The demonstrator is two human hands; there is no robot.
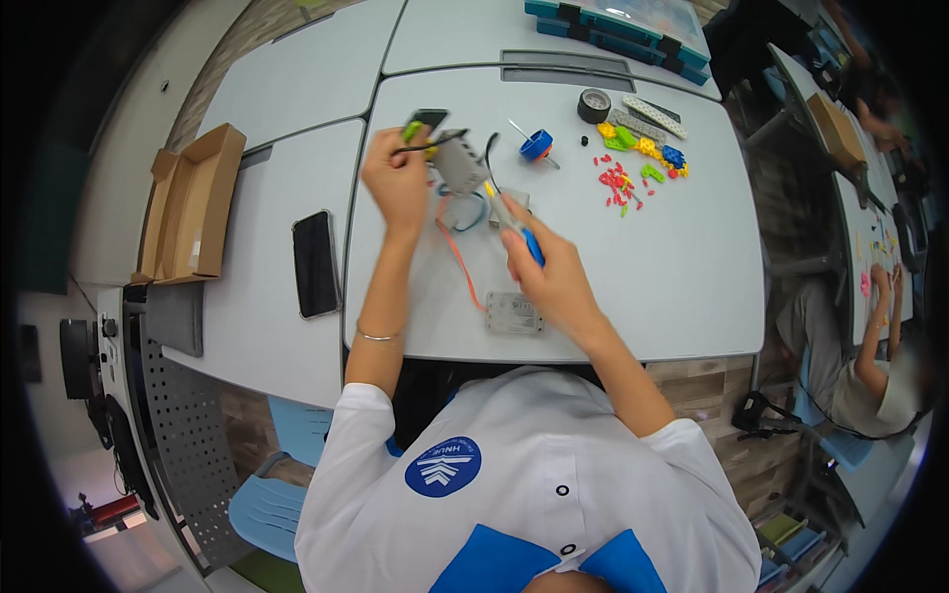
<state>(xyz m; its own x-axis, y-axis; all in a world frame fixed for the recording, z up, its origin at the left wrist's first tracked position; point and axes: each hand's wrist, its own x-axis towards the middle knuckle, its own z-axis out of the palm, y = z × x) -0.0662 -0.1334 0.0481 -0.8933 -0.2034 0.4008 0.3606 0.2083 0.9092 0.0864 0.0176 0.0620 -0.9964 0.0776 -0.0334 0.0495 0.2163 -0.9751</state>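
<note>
My left hand point(397, 183) is closed on an assembly of plastic building parts, raised over the white table. It includes a grey perforated block point(461, 164), bright green pieces and a black cable. My right hand point(554, 277) grips a slim hand tool point(532, 243) with a blue and grey handle; its yellowish front end points at the block. Motion blur hides whether the two touch. Partly behind the tool is a small grey box point(511, 205). An orange-red cable point(462, 265) runs down to a flat grey module point(514, 313) near the table's front edge.
A blue wheel on an axle point(537, 146), a black tyre point(593, 106), light grey beams point(654, 117) and small coloured pieces point(618, 185) lie right. Left are a phone point(315, 265) and cardboard box point(193, 203). Teal cases point(623, 40) stand far back; another person sits right.
</note>
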